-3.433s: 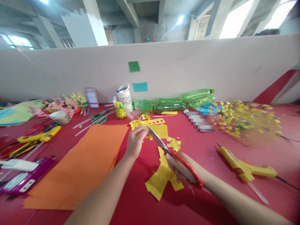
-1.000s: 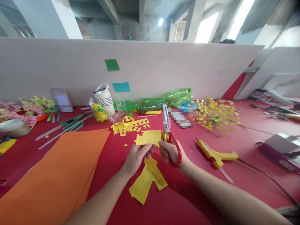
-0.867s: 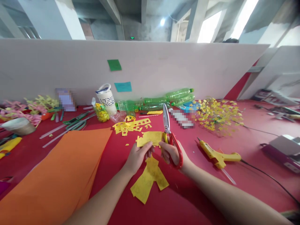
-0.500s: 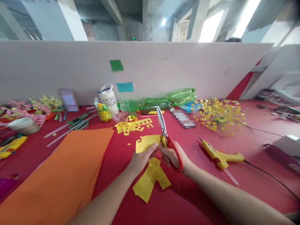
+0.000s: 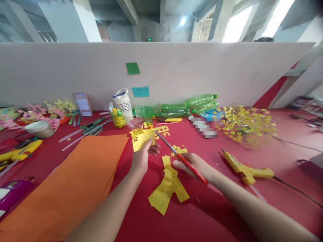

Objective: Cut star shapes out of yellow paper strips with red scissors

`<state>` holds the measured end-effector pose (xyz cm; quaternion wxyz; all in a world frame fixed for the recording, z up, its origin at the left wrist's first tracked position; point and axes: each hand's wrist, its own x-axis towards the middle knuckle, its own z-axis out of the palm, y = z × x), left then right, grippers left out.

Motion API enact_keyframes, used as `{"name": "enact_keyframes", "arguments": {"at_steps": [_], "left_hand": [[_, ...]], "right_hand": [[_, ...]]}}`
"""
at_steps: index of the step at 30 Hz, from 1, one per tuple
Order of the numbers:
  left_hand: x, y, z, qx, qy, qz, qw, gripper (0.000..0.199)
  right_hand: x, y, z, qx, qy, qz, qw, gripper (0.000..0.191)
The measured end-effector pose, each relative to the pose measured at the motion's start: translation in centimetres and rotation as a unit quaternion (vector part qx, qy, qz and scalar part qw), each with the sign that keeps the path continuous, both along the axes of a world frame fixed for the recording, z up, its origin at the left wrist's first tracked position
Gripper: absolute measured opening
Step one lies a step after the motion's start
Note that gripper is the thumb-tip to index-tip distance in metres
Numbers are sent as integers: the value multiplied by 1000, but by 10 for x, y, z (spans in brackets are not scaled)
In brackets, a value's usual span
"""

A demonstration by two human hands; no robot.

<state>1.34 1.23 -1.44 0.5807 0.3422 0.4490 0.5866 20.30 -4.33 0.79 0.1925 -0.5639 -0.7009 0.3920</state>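
Note:
Between the thumb and fingers of my left hand (image 5: 141, 158) is a piece of yellow paper (image 5: 139, 142), with a star-shaped hole near its left side. My right hand (image 5: 198, 164) grips a pair of scissors (image 5: 190, 166) by the red handles, blades pointing up and left, apart from the paper. Small cut yellow stars (image 5: 180, 149) lie in a pile behind the scissors. On the red table below my hands are yellow paper pieces (image 5: 165, 188). Beyond the held paper lie yellow strips with star holes (image 5: 163, 129).
Orange sheets (image 5: 75, 174) are stacked at the left. A yellow glue gun (image 5: 246, 169) with a cord lies at the right, before a bunch of yellow stars (image 5: 248, 126). Green plastic bottles (image 5: 176, 109) and a white cup (image 5: 123, 104) stand along the white partition (image 5: 189, 74).
My left hand has moved up and left with the yellow paper. The scissors have come away from it and tilted left. The pile of small stars is now uncovered.

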Motion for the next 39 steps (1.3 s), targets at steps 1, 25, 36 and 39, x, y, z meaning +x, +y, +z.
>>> {"name": "enact_keyframes", "arguments": {"at_steps": [1, 25, 36, 39], "left_hand": [[-1, 0, 1, 3, 7, 4, 1000, 24], [-8, 3, 0, 35, 46, 30, 998, 23], [-16, 6, 4, 75, 85, -11, 994, 22], [-19, 4, 8, 85, 88, -71, 990, 19]], "right_hand": [[0, 0, 1, -4, -4, 3, 1000, 44], [-1, -4, 0, -60, 64, 21, 996, 46], [4, -2, -8, -127, 127, 13, 984, 41], [4, -1, -5, -137, 126, 2, 983, 40]]}}
